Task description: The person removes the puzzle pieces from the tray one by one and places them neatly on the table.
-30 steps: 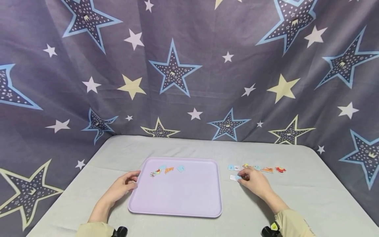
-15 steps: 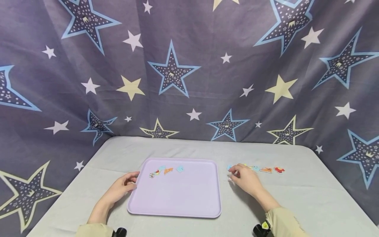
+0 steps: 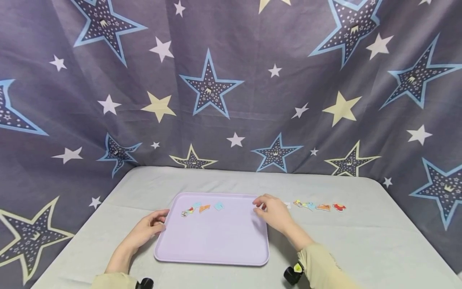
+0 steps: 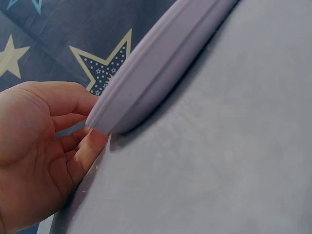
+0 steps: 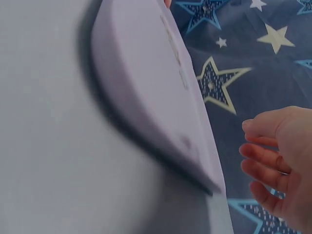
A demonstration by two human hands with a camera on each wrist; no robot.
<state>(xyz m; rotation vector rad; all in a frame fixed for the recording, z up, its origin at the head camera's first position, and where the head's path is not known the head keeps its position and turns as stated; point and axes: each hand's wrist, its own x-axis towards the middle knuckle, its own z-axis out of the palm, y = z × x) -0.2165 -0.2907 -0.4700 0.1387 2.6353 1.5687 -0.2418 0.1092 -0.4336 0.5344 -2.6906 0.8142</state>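
My left hand (image 3: 144,229) holds the left edge of a lilac tray (image 3: 213,243), which lies on the table. In the left wrist view, finger and thumb (image 4: 92,144) are at the tray's rim. My right hand (image 3: 273,212) hovers over the tray's right edge, fingers loosely bent, with nothing visible between them in the right wrist view. Several small cutout picture pieces lie near the tray's far side, among them an orange piece (image 3: 204,208) and a light-blue piece (image 3: 219,206). More lie right of the tray, some hidden behind my right hand.
In the row right of the tray are a white piece (image 3: 287,205), an orange piece (image 3: 323,207) and a red piece (image 3: 339,207). A pale cloth covers the table (image 3: 346,245). Behind it hangs a dark curtain (image 3: 223,160) with stars.
My right hand has moved left from the pieces beside the tray to above the tray's right edge. My left hand stays at the tray's left edge.
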